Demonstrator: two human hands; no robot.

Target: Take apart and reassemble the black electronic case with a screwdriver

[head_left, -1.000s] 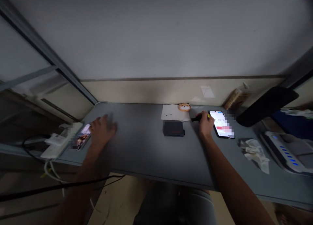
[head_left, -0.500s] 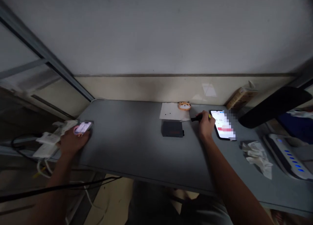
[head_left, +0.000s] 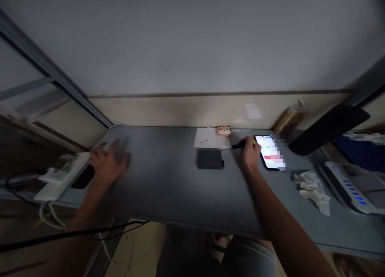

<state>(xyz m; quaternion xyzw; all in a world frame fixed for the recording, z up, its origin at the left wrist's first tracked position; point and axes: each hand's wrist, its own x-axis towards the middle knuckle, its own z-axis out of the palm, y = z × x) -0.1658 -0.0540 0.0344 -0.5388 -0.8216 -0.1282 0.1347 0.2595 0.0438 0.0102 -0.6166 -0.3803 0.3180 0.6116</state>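
My left hand (head_left: pixel 108 162) is over the left end of the grey table, fingers spread and a little blurred, holding nothing. Partly behind its wrist lies a dark-screened phone (head_left: pixel 82 178), beside a white power strip (head_left: pixel 64 178). In my closed right hand (head_left: pixel 251 152) is a slim black tool (head_left: pixel 238 145) with a yellow part showing near my fingers; its exact kind is unclear. Left of this hand sits a dark box-shaped device (head_left: pixel 209 159). Behind the device is a white paper (head_left: pixel 206 137) with a few small dark bits and an orange animal-faced case (head_left: pixel 223 131).
A lit phone (head_left: pixel 268 152) showing a timer lies right of my right hand. Beyond it are a crumpled tissue (head_left: pixel 314 190), a black cylinder (head_left: pixel 327 129), a drink carton (head_left: pixel 291 119) and a white device with blue lights (head_left: pixel 350 188). Cables hang at the left front edge.
My left hand has let go of the phone, now dark beside the power strip, and moved right with fingers spread. My right hand keeps the black tool, nearly still. The view has shifted slightly.
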